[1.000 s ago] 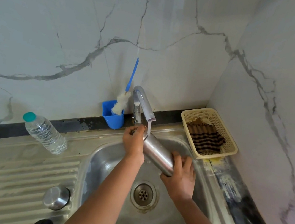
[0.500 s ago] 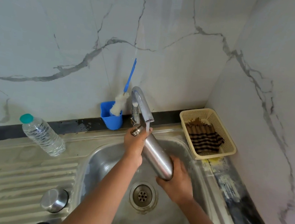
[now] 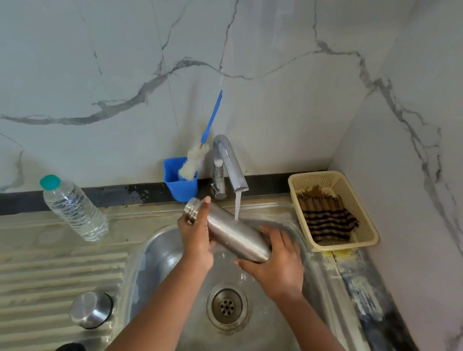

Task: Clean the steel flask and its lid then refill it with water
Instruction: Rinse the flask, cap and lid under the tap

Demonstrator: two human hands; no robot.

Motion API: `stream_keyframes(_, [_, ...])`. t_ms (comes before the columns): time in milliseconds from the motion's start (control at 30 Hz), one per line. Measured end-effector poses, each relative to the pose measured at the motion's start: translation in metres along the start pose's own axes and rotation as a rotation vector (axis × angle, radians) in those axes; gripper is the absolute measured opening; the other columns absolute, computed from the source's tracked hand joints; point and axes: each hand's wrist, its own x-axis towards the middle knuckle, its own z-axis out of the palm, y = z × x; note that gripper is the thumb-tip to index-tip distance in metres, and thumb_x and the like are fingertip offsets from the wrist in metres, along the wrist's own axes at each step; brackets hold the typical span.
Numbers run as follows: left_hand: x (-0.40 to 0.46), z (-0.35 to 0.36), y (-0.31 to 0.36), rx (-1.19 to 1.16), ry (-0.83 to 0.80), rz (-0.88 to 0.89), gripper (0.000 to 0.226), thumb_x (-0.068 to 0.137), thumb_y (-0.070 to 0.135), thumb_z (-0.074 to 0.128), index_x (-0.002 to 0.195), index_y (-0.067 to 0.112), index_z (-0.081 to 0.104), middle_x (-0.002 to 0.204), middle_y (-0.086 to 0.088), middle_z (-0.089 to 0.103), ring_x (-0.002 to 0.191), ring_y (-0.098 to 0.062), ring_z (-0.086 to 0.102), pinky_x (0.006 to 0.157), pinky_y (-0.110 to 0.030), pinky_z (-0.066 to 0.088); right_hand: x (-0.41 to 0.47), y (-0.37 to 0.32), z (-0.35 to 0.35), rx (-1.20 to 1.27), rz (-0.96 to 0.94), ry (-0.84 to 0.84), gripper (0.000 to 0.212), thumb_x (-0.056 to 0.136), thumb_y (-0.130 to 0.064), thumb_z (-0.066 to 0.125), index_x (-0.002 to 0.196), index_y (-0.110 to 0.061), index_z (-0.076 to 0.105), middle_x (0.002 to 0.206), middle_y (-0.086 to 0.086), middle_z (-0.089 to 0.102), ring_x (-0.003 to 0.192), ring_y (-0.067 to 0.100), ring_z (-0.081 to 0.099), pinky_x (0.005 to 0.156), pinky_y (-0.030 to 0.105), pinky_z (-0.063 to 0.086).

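Two hands' fingers grip the tilted, lidless steel flask point(image 3: 231, 235) under running water.

Steel drainboard point(image 3: 23, 266): lid point(image 3: 90, 309), bottle point(image 3: 74, 208).

Lighting: soft, even daylight, moderately bright; broad pale reflection on the glossy marble wall point(image 3: 269, 48), mild sheen on the steel sink point(image 3: 162, 254). Shadows faint and diffuse. Image: sharp centrally, wide-angle bowing toward edges, slight softness at lower corners.
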Motion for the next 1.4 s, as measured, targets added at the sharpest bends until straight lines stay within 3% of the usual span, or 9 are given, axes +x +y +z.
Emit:
stream_keyframes(200, [0.005,-0.039,0.0,-0.141,0.095,-0.057,0.082,0.069,0.033,0.082,0.136,0.019,0.037,0.125,-0.014,0.061,0.11,-0.031,0.064,0.077,-0.043,0.059,0.021,-0.013,-0.012,0.401,-0.098,0.066,0.043,0.068,-0.044,0.085,0.101,-0.027,0.064,0.111,-0.014,0.05,0.101,-0.001,0.053,0.084,0.005,0.042])
stream_keyframes(400, [-0.001,-0.028,0.002,-0.248,-0.153,0.103,0.097,0.047,0.034,0.095,0.13,0.02,0.047,0.118,-0.007,0.066,0.115,-0.025,0.063,0.099,-0.041,0.051,0.028,-0.019,-0.005,1.105,1.016,-0.42,0.049,0.086,-0.053,0.067,0.107,-0.01,0.059,0.101,0.016,0.065,0.086,0.03,0.066,0.063,0.038,0.058])
stream_keyframes(600, [-0.01,0.001,-0.009,-0.101,-0.263,0.074,0.107,0.042,0.03,0.098,0.135,0.024,0.046,0.117,-0.005,0.068,0.11,-0.024,0.066,0.094,-0.045,0.054,0.006,0.006,0.016,1.436,0.647,-0.154,0.045,0.076,-0.035,0.081,0.107,-0.015,0.055,0.113,0.017,0.063,0.088,0.028,0.069,0.065,0.036,0.055])
stream_keyframes(733, [-0.019,0.011,-0.021,-0.099,-0.19,0.027,0.078,0.061,0.013,0.09,0.126,0.025,0.049,0.122,-0.01,0.066,0.11,-0.025,0.065,0.096,-0.045,0.053,0.005,0.018,0.01,1.517,0.459,-0.295,0.068,0.043,-0.02,0.095,0.098,-0.019,0.055,0.119,0.01,0.063,0.098,0.026,0.068,0.068,0.038,0.057])
stream_keyframes(867, [-0.017,0.005,-0.024,-0.129,-0.239,0.049,0.084,0.061,0.016,0.09,0.133,0.025,0.048,0.122,-0.008,0.065,0.111,-0.025,0.064,0.093,-0.041,0.053,0.014,0.014,-0.008,1.237,0.684,-0.631,0.067,0.077,-0.051,0.078,0.122,-0.008,0.052,0.094,0.017,0.063,0.07,0.025,0.065,0.054,0.03,0.056])
stream_keyframes(967, [-0.017,0.001,-0.022,-0.14,-0.334,0.02,0.113,0.039,0.03,0.1,0.139,0.024,0.048,0.126,-0.008,0.064,0.117,-0.026,0.062,0.099,-0.045,0.051,0.022,0.007,-0.01,1.068,0.743,-0.519,0.067,0.084,-0.065,0.058,0.118,-0.008,0.054,0.077,0.009,0.056,0.051,0.014,0.05,0.04,0.022,0.04])
stream_keyframes(1200, [-0.017,-0.027,-0.017,-0.179,-0.052,-0.057,0.082,0.071,0.036,0.081,0.141,0.016,0.043,0.127,-0.016,0.065,0.11,-0.029,0.068,0.072,-0.038,0.061,0.039,-0.018,-0.008,0.983,0.323,-0.352,0.053,0.07,-0.026,0.086,0.112,-0.041,0.057,0.123,0.002,0.061,0.109,0.023,0.061,0.085,0.038,0.055])
stream_keyframes(1300, [-0.024,-0.032,-0.021,0.05,-0.003,-0.267,0.067,0.086,0.06,0.06,0.123,0.004,0.059,0.103,-0.021,0.071,0.087,-0.029,0.072,0.069,-0.038,0.06,0.046,-0.036,0.0,0.849,0.184,-0.269,0.064,0.062,-0.023,0.091,0.113,-0.039,0.056,0.117,-0.006,0.06,0.107,0.013,0.058,0.087,0.035,0.054])
stream_keyframes(1400, [-0.023,-0.038,-0.03,0.317,0.144,-0.323,0.057,0.097,0.051,0.054,0.132,0.008,0.046,0.13,-0.027,0.055,0.109,-0.034,0.062,0.078,-0.041,0.056,0.053,-0.046,0.008,0.607,0.052,-0.179,0.067,0.056,-0.033,0.091,0.113,-0.037,0.056,0.107,-0.012,0.058,0.096,0.007,0.058,0.08,0.028,0.052])
